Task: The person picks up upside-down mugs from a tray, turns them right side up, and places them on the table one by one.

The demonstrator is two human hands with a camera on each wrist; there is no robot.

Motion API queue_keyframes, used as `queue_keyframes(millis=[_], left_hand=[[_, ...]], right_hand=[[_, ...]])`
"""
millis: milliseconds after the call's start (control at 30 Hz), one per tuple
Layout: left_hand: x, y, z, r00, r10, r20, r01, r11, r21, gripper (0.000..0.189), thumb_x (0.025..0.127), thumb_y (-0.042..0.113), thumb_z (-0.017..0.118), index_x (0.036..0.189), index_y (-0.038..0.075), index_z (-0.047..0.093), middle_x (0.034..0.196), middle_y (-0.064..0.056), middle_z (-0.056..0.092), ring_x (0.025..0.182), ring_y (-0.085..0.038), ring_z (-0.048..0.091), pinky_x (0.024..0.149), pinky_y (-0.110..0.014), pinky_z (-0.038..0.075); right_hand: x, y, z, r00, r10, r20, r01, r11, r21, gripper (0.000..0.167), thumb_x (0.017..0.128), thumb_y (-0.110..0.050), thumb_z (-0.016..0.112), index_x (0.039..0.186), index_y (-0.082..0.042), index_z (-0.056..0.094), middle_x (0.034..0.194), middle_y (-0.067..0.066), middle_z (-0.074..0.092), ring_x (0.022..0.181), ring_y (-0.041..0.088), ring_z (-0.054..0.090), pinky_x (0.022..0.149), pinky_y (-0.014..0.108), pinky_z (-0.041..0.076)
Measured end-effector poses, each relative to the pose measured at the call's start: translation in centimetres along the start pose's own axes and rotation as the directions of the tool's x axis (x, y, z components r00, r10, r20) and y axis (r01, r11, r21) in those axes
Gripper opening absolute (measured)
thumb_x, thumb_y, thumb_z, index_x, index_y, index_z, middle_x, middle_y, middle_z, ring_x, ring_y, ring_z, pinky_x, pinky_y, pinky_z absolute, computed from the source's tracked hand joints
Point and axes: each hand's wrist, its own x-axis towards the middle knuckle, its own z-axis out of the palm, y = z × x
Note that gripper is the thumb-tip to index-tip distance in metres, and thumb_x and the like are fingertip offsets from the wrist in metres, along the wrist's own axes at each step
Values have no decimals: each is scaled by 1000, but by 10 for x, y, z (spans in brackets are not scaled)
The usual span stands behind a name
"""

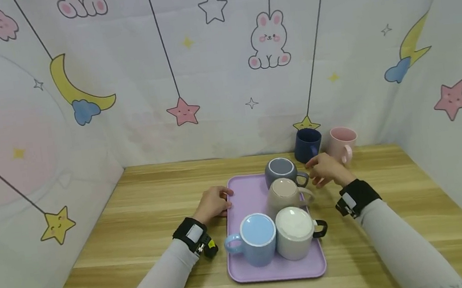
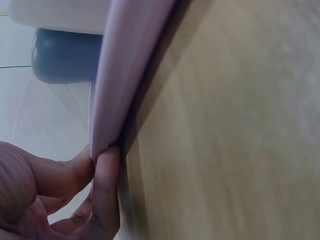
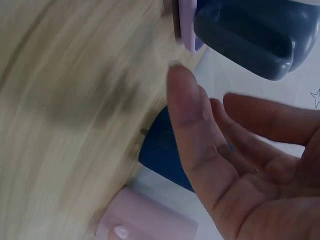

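Left wrist, fingers [image 2: 106, 185] pinching smooth tray [image 2: 119, 70], woodgrain table [image 2: 210, 130]

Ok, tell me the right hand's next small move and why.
Probably pinch the grey mug by its handle: the right hand is empty and close beside it, while the left hand pinches the tray by its edge, which may steady it.

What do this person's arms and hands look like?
Both arms have long pale grey sleeves. Black bands circle the wrists, each with a whitish patch; the left one's small black block bears a yellow mark. Both hands are bare.
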Motion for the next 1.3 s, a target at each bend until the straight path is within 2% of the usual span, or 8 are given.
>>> queue_keyframes(millis=[200,400,500,633,833,967,1133,1300], left_hand=[[0,1,-1,1000,-4,7,4,1000,0,29,91,-9,71,120,-2,71,99,-13,60,73,-18,63,59,-26,62],[-1,2,0,1000,-15,8,15,1000,-8,29,92,-9,71,120,-1,71,100,-14,61,75,-19,63,62,-28,63],[-1,2,0,1000,-16,7,16,1000,-8,29,93,-8,70,120,-1,71,100,-14,60,76,-20,64,63,-28,63],[0,2,0,1000,-18,6,18,1000,-10,29,93,-8,71,120,-1,71,100,-13,60,76,-19,63,62,-28,63],[2,2,1,1000,-15,5,15,1000,-10,28,92,-9,71,119,-1,71,99,-13,60,73,-18,63,61,-27,63],[4,2,1,1000,-16,6,16,1000,-16,28,92,-9,71,119,-1,71,98,-13,60,73,-18,63,60,-27,63],[3,1,0,1000,-14,9,14,1000,-17,29,91,-9,71,119,-2,71,98,-13,61,72,-17,63,59,-27,62],[1,-1,-2,1000,-6,30,8,998,-54,30,91,-10,72,121,-3,70,98,-13,61,71,-17,63,60,-27,63]], right_hand=[[-2,6,6,984,6,176,-17,998,56,61,87,8,59,145,15,41,92,16,66,80,24,67,75,41,66],[0,13,11,970,7,243,-33,994,102,83,78,9,60,153,13,26,101,16,59,86,24,62,80,41,64],[4,18,14,965,3,262,-34,993,114,87,79,9,62,156,12,22,107,17,56,91,26,62,82,41,63],[5,21,17,965,-7,261,-24,993,115,80,82,8,66,153,11,29,114,19,53,95,27,61,82,40,63],[2,17,23,971,-9,239,-17,994,109,55,86,5,71,134,9,44,111,18,56,88,25,62,72,34,62],[5,18,25,980,-5,199,-13,996,88,54,85,5,73,131,9,46,107,17,57,84,23,62,67,31,61],[10,20,29,987,1,160,-13,997,73,47,86,6,70,129,8,50,106,17,58,83,24,63,67,33,63],[14,22,33,989,25,144,-42,992,118,46,86,10,65,130,8,50,110,19,58,81,23,67,67,36,64]])
